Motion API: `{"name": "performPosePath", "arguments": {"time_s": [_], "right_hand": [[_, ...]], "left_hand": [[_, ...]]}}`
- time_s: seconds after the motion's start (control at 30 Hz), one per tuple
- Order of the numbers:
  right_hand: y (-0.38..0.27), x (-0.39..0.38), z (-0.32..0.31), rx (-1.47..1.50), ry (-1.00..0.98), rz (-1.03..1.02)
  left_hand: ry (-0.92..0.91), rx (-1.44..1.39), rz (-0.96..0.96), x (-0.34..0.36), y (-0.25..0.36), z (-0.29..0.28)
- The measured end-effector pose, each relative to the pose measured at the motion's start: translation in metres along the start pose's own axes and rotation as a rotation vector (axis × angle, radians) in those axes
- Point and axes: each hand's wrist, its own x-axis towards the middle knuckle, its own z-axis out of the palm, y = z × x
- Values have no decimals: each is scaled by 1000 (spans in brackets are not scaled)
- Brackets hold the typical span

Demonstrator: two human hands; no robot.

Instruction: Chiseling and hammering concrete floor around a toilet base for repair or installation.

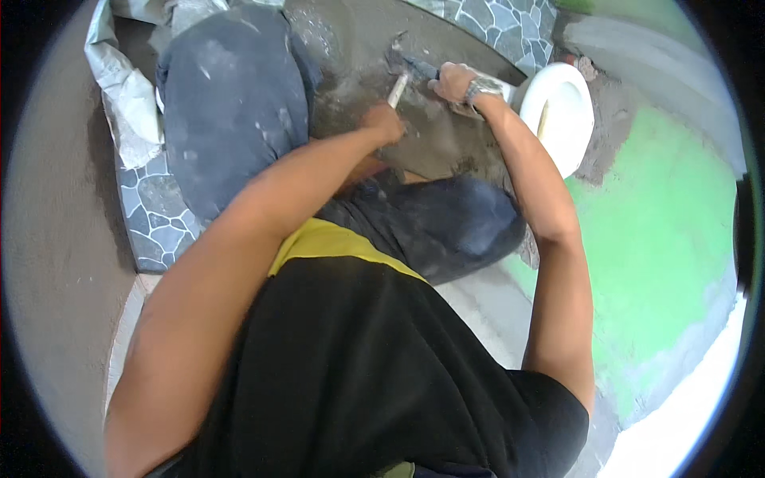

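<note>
Watching through the head view: I look down on a seated person's lap and arms, the work lying at the far middle.
Left hand: the left hand (383, 123) is clenched round a pale-handled tool (398, 90), its far end at the grey surface (450, 147).
Right hand: the right hand (454, 82) grasps a dark tool (421, 68) pointing left, a wristband (483, 84) behind it; the two tools come close together, and I cannot tell whether they touch.
In the way: one raised knee (235, 103) fills the left side; the other leg (446, 227) lies on the near side of the hands.
Right side: a white rounded vessel or fixture (567, 111) stands just beside the right forearm, a thin pale stick (543, 121) across it; green-coated ground (661, 231) spreads nearer.
Left side: a crumpled pale sack (131, 111) lies beside the knee, stone-patterned tiles (163, 211) on its near side.
Far edge: more grey-blue tiles (514, 32).
</note>
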Motion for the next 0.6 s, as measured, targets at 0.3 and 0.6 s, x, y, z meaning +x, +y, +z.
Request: {"name": "performPosePath", "arguments": {"time_s": [0.3, 0.6], "right_hand": [[-19, -19, -60, 272, 725, 18], [-5, -3, -58, 50, 353, -60]], "left_hand": [[28, 116, -6, -22, 15, -10], [53, 96, 32, -19, 11, -12]]}}
